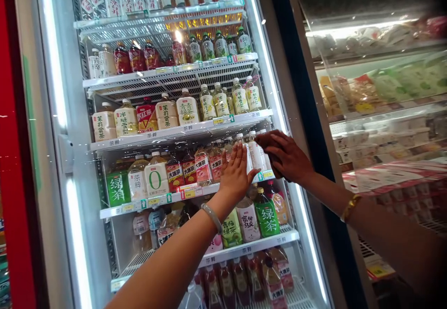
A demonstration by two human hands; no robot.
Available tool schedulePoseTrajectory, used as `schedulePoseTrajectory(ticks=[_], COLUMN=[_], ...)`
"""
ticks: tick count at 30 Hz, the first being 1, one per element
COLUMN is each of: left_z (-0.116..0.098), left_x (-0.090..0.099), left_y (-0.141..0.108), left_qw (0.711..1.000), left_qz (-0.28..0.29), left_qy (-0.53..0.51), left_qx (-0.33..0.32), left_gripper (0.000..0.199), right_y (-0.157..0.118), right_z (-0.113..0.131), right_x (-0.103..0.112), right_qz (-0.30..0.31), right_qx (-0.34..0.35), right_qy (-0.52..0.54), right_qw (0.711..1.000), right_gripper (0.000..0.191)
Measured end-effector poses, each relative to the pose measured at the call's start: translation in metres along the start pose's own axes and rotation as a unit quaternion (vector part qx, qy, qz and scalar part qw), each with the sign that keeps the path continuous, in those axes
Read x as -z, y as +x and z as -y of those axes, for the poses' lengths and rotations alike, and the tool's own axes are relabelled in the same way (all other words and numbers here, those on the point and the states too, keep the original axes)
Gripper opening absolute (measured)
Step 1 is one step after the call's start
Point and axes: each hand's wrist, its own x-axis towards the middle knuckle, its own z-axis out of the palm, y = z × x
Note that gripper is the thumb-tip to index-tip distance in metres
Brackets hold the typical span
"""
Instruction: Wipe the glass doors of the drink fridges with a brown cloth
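My left hand (235,171), with a pale bangle at the wrist, is spread flat against the clear glass front of a lit drinks cooler (66,90). Behind its fingers are tea bottles with orange-red labels (201,165) and white-labelled bottles (255,153). To its right, my right hand (288,155), wearing a gold-coloured bracelet, is near the cooler's right light strip. Its fingers bend over something dark brown (268,142) at the glass; whether this is a cloth, I cannot make out. The right palm is hidden.
Bottled drinks fill several tilted-looking shelves (181,130), with price tags along their front edges. A dark upright frame (296,67) separates the cooler from an open-looking chilled case (384,99) of packaged food on the right. A red panel (16,160) stands at far left.
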Motion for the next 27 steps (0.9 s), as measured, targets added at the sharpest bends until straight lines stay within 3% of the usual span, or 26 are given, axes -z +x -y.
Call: schedulePoseTrajectory(ticks=[4, 6, 9, 11, 14, 16, 23, 25, 27], left_z=[-0.018, -0.024, -0.027, -0.026, -0.023, -0.021, -0.021, -0.018, -0.014], left_x=[-0.001, 0.001, 0.003, 0.002, 0.002, 0.002, 0.005, 0.006, 0.008], left_y=[0.024, 0.028, 0.019, 0.009, 0.005, 0.015, 0.072, 0.075, 0.072], left_qw=[1.000, 1.000, 1.000, 0.999, 0.997, 0.997, 0.997, 0.997, 0.998], left_qz=[-0.009, -0.013, 0.002, 0.019, 0.035, 0.035, -0.001, -0.009, -0.017], left_qy=[-0.007, -0.007, 0.006, 0.018, 0.031, 0.035, 0.042, 0.041, 0.038], left_qx=[0.008, 0.020, 0.014, -0.019, -0.059, -0.058, -0.071, -0.065, -0.048], left_gripper=[0.080, 0.079, 0.080, 0.079, 0.077, 0.077, 0.081, 0.082, 0.081], right_y=[0.036, 0.038, 0.009, -0.017, -0.033, -0.019, 0.088, 0.089, 0.070], right_z=[0.003, 0.015, 0.023, 0.016, -0.006, -0.021, -0.047, -0.043, -0.035], right_x=[-0.013, -0.018, -0.014, -0.005, 0.007, 0.009, -0.006, -0.009, -0.008], right_qz=[-0.060, -0.057, -0.008, 0.026, 0.048, 0.042, -0.027, -0.033, -0.032], right_qx=[-0.128, -0.110, -0.017, 0.022, 0.007, -0.035, -0.146, -0.146, -0.121], right_qy=[0.001, 0.013, 0.035, 0.028, -0.010, -0.033, -0.041, -0.033, -0.028], right_qw=[0.990, 0.992, 0.999, 0.999, 0.999, 0.998, 0.988, 0.988, 0.992], right_gripper=[0.043, 0.041, 0.044, 0.047, 0.047, 0.047, 0.051, 0.051, 0.047])
